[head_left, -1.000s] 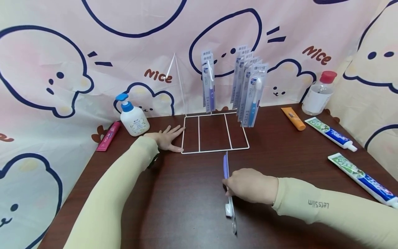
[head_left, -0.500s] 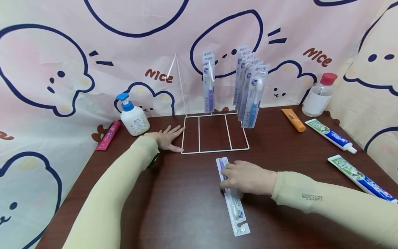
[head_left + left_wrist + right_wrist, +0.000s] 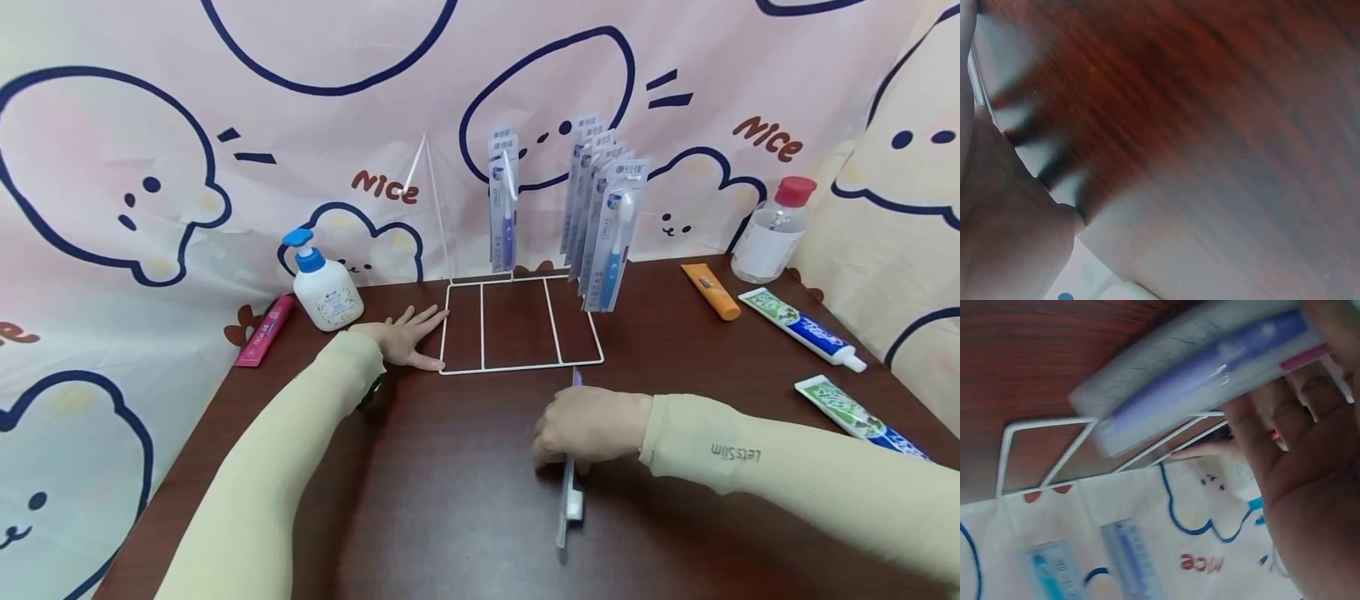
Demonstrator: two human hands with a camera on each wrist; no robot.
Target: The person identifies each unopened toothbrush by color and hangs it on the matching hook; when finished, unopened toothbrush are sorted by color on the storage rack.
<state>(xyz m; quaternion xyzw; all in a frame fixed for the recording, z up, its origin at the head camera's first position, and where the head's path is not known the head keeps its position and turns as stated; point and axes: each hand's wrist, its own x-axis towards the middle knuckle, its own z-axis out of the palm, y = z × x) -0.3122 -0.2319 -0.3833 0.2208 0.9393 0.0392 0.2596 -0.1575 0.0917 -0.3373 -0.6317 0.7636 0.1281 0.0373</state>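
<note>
My right hand (image 3: 588, 423) grips a packaged toothbrush (image 3: 567, 508) over the table, in front of a white wire rack (image 3: 482, 325). Seen from my head, the pack is edge-on, its brush head toward me and much of its middle hidden by the hand. In the right wrist view the clear blister shows a purple handle (image 3: 1210, 375). My left hand (image 3: 407, 340) lies with spread fingers at the left side of the rack's base, fingertips right at the wire. Packaged toothbrushes hang from the rack: purple ones (image 3: 504, 208) near the middle, a row with a blue one (image 3: 611, 250) at the right.
Behind the left hand stand a pump bottle (image 3: 328, 292) and a pink tube (image 3: 266, 332). To the right are an orange tube (image 3: 711, 292), two toothpaste tubes (image 3: 802, 327) and a clear bottle with a red cap (image 3: 768, 237). A printed cloth (image 3: 315, 150) hangs behind the table.
The toothbrush pack has turned over in my right hand, from edge-on through lying flat to edge-on again, its brush head now facing right. My left hand has stayed put.
</note>
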